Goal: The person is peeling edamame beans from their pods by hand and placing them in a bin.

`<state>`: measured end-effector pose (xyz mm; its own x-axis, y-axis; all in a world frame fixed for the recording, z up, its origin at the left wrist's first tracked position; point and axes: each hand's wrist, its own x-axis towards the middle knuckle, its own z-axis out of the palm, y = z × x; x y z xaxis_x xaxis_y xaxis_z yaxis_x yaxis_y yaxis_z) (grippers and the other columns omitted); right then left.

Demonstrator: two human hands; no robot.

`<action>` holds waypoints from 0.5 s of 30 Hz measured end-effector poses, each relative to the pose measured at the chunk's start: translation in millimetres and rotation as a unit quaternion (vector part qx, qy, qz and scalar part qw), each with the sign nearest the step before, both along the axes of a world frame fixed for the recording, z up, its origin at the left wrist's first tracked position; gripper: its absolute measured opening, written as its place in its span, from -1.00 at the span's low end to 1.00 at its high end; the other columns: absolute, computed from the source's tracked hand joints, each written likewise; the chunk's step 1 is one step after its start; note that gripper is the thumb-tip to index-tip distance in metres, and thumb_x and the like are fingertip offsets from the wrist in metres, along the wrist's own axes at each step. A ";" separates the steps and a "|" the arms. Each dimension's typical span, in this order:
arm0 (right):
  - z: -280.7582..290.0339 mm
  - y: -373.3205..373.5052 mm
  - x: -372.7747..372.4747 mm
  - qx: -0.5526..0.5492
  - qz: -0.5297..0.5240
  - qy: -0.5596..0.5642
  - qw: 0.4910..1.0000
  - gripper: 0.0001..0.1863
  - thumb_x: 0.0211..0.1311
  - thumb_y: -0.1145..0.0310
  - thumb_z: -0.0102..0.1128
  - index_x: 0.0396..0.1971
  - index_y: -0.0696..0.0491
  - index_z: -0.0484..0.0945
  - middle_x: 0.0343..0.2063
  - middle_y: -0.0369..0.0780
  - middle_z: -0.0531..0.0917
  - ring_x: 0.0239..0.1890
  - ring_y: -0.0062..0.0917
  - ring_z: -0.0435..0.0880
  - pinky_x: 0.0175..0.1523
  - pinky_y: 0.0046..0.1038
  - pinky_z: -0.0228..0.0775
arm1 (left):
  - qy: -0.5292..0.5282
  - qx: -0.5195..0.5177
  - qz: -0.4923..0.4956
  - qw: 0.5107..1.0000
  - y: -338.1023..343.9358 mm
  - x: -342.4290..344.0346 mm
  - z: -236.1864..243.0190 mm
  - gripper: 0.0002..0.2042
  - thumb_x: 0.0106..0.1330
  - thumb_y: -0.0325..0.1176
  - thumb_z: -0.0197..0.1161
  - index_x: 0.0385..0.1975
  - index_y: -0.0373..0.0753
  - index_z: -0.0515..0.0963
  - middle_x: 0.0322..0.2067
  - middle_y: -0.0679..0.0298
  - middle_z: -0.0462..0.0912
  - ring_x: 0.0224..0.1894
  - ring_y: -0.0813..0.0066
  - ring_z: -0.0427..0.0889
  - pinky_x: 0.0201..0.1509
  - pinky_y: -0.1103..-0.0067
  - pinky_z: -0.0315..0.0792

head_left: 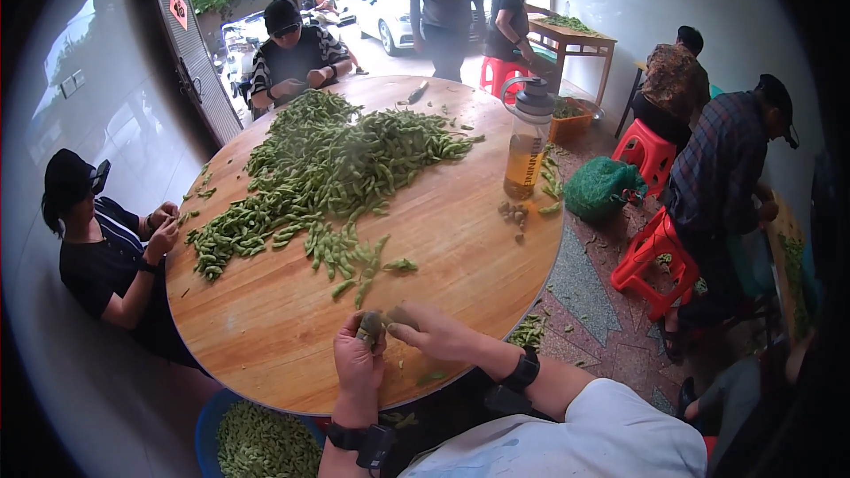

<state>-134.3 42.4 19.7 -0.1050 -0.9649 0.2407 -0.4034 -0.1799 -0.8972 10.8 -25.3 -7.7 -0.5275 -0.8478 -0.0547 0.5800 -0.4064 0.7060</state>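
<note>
Both my hands are over the near edge of the round wooden table, fingertips close together. My left hand (359, 363) is closed, thumb up, with a grey-green covering or piece at its fingertips. My right hand (434, 335) comes in from the right, its fingers bent and drawn together, with brownish-grey tips. Whatever lies between the fingers is too small to make out. Just beyond them, a few loose green soybean pods (343, 289) trail from a large pile of pods (345, 159) on the wooden tabletop (469, 248).
A bottle of yellowish drink (524, 155) stands at the right rim beside small brown lumps (513, 215). Below left is a blue basin (205, 434) of pale green beans or pods. People sit across and left; others work at right near red stools (655, 265) and a green net sack (602, 188).
</note>
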 end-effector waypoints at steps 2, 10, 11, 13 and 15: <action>0.3 0.9 -0.3 0.053 0.049 -0.063 0.995 -0.78 0.25 0.27 -0.01 -0.43 0.14 0.41 -0.61 -0.24 0.46 -0.57 -0.54 0.42 -0.44 -0.49 0.27 | -0.055 -0.029 0.055 0.997 1.8 -2.6 4.0 -0.88 0.16 -0.61 0.10 -0.33 -0.31 0.52 -0.53 0.32 0.55 -0.62 0.73 0.39 -0.66 0.80 0.14; 10.4 5.9 -1.6 0.178 0.135 -0.305 0.926 -0.73 0.33 0.25 -0.15 -0.52 0.07 0.37 -0.67 -0.41 0.30 -0.69 -0.78 0.16 -0.61 -0.69 -0.03 | -0.172 -0.115 0.110 0.972 5.1 -5.1 12.6 -0.93 0.15 -0.58 0.15 -0.39 -0.32 0.54 -0.58 0.36 0.55 -0.64 0.78 0.33 -0.65 0.79 0.14; 10.3 5.8 -1.0 0.178 0.135 -0.305 0.926 -0.73 0.33 0.25 -0.15 -0.52 0.07 0.37 -0.67 -0.41 0.30 -0.69 -0.78 0.16 -0.61 -0.69 -0.03 | -0.199 -0.156 0.119 0.960 6.7 -6.2 14.2 -0.93 0.15 -0.57 0.15 -0.39 -0.32 0.54 -0.58 0.37 0.55 -0.65 0.78 0.32 -0.64 0.79 0.14; 10.3 5.8 -0.1 0.193 0.127 -0.326 0.917 -0.75 0.33 0.27 -0.15 -0.50 0.06 0.38 -0.67 -0.41 0.30 -0.70 -0.77 0.15 -0.61 -0.68 -0.04 | -0.179 -0.152 0.114 0.965 10.3 -7.6 14.7 -0.94 0.17 -0.55 0.14 -0.39 -0.32 0.54 -0.58 0.36 0.54 -0.65 0.79 0.31 -0.64 0.79 0.13; 11.1 6.6 1.3 0.187 0.127 -0.322 0.919 -0.76 0.33 0.28 -0.15 -0.49 0.06 0.39 -0.66 -0.41 0.31 -0.70 -0.77 0.16 -0.61 -0.69 -0.03 | -0.160 -0.147 0.110 0.970 11.7 -5.7 16.6 -0.95 0.18 -0.53 0.14 -0.40 -0.32 0.53 -0.58 0.35 0.54 -0.65 0.79 0.29 -0.63 0.79 0.12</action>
